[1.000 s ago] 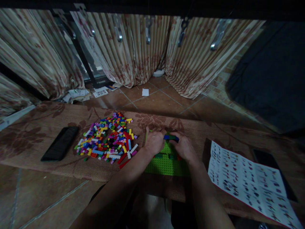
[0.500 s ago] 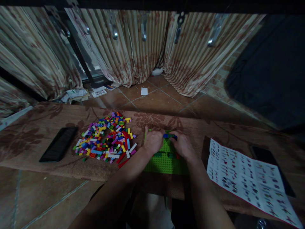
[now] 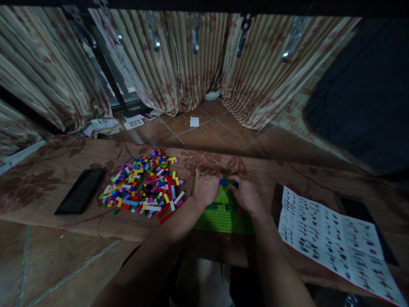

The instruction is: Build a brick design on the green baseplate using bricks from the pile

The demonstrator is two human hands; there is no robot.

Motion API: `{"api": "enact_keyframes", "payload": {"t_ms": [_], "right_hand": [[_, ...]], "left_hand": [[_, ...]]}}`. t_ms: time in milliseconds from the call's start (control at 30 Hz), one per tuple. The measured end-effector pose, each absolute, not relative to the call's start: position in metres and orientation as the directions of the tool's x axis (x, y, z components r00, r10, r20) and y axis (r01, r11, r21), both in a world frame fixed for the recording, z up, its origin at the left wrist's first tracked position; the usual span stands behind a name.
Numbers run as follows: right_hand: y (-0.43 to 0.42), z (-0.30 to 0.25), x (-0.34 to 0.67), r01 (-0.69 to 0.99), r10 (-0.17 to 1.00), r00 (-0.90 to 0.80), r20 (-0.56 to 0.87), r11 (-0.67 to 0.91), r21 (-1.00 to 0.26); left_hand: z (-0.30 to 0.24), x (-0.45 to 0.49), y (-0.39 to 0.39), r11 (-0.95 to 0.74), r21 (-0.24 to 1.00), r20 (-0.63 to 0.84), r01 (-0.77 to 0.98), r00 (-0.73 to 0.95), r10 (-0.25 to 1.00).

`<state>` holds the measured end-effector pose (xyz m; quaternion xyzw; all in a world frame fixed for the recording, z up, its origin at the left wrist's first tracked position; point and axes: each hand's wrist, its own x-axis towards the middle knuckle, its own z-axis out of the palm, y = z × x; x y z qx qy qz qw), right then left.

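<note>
A bright green toy-brick baseplate (image 3: 220, 221) lies in front of me, partly covered by my hands. Across its far part runs a short row of blue and dark green bricks (image 3: 227, 182). My left hand (image 3: 207, 187) is closed at the row's left end, over the plate's far left part; its fingertips are mostly hidden. On the other end my right hand (image 3: 244, 192) is closed, fingers pressed against the row. Closer to me, dark green bricks (image 3: 217, 206) sit on the plate, with a small red brick (image 3: 239, 209) beside my right wrist.
Left of the plate spreads a pile of loose colourful bricks (image 3: 143, 183), with a black phone (image 3: 79, 192) farther left. A printed instruction sheet (image 3: 332, 238) lies at the right, partly over another dark flat device (image 3: 358, 209). A patterned brown cloth (image 3: 211, 158) covers the bench.
The view has shifted very slightly. Both hands keep their hold at the row of bricks, with no clear movement.
</note>
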<state>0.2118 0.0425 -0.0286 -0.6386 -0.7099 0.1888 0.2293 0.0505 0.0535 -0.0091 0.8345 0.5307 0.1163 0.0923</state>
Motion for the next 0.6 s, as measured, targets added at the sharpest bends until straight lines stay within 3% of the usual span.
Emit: {"api": "enact_keyframes", "payload": {"t_ms": [600], "right_hand": [[0.0398, -0.0233, 0.2154, 0.805, 0.992, -0.069, 0.107, 0.119, -0.581]], "left_hand": [[-0.007, 0.0498, 0.053, -0.4, 0.306, 0.083, 0.864, 0.394, 0.915]]}}
